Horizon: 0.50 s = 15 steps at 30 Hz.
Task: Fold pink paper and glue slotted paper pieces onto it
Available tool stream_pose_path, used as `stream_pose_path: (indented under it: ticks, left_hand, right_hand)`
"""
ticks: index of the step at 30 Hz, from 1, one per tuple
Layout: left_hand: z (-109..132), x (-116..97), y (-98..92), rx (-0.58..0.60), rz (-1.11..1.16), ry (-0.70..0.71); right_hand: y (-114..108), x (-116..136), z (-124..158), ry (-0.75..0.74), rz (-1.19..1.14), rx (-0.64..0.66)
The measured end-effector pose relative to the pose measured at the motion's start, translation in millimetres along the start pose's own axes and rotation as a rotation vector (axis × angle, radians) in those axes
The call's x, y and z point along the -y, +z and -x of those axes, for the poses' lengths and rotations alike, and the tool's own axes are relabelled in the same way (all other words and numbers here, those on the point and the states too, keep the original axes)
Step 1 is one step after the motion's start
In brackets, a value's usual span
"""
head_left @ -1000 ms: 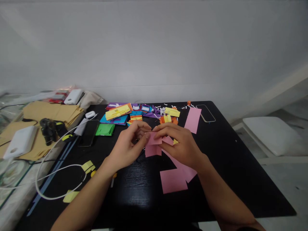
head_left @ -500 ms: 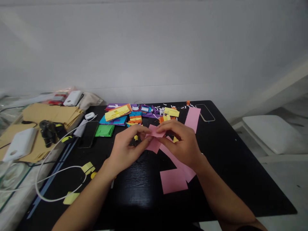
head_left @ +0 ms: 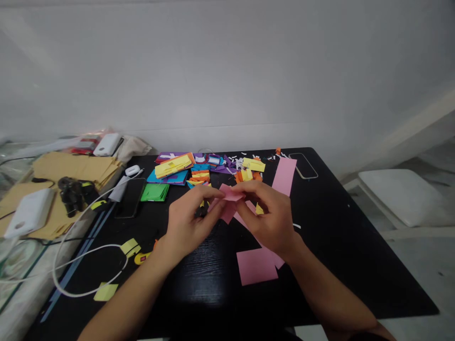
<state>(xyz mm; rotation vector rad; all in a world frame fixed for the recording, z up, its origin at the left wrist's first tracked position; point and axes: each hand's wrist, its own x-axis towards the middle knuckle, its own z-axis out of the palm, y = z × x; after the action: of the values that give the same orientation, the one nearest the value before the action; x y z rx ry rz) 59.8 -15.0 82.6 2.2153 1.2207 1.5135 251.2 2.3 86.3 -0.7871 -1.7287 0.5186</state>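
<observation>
A small folded piece of pink paper (head_left: 232,193) is pinched between both hands above the black table. My left hand (head_left: 192,215) grips its left side with thumb and index finger. On the right side, my right hand (head_left: 268,213) holds it the same way, hiding part of the edge. Below my right hand lies a flat pink paper sheet (head_left: 256,267), partly over a longer pink strip that my hand covers in part. Another pink strip (head_left: 285,175) rests beyond my right hand.
Green folded papers (head_left: 155,192), yellow paper strips (head_left: 174,166) and white scraps lie toward the wall. A dark phone (head_left: 130,199) is at left, near a white cable (head_left: 57,255). A phone case (head_left: 303,166) sits back right. A white chair (head_left: 401,196) stands right of the table.
Both hands have shifted slightly, and the pink paper's angle has altered a little between the fingers. More of the yellow tool beside my left forearm now shows.
</observation>
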Motion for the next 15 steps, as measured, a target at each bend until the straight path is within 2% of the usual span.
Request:
stream_pose_path:
  ticks: [8, 15]
  left_hand:
    - [4.2, 0.2, 1.6, -0.049, -0.002, 0.062]
    - [8.2, 2.5, 3.4, -0.089, 0.032, 0.049]
  right_hand:
    - [8.1, 3.8, 8.0, 0.035, -0.043, -0.114]
    - [8.0, 4.1, 11.8, 0.041, -0.077, -0.14]
